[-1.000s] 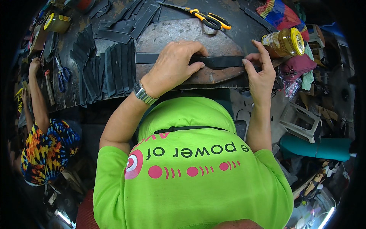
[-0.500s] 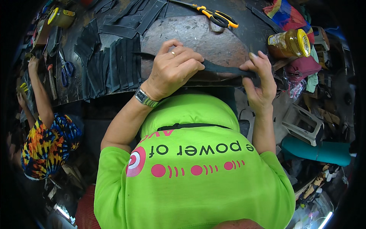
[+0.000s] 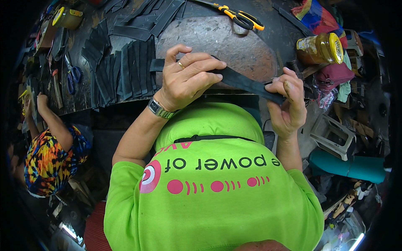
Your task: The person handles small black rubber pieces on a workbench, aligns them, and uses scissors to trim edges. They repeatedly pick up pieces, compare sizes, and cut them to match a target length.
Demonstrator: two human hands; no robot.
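A dark strip (image 3: 247, 82) of what looks like leather or cloth stretches between my two hands, above the near edge of a flat stone slab (image 3: 209, 37). My left hand (image 3: 188, 77) is closed on the strip, and the strip's left end (image 3: 157, 65) pokes out beyond it. At the other end, my right hand (image 3: 289, 100) pinches the strip between thumb and fingers. The strip slopes down to the right with its broad face showing. Just left of the slab lies a row of similar dark strips (image 3: 134, 69).
Yellow-and-black scissors (image 3: 243, 19) lie behind the slab. A yellow-lidded jar (image 3: 320, 48) stands at the right, by a maroon pouch (image 3: 335, 76). More dark pieces (image 3: 134, 27) and blue scissors (image 3: 73, 75) are at left, near a co-worker (image 3: 54, 159). A plastic stool (image 3: 333, 136) stands at right.
The strip has turned from nearly edge-on to show its broad face. My right hand has moved down and slightly right with its end. The co-worker's hand has come down toward their body.
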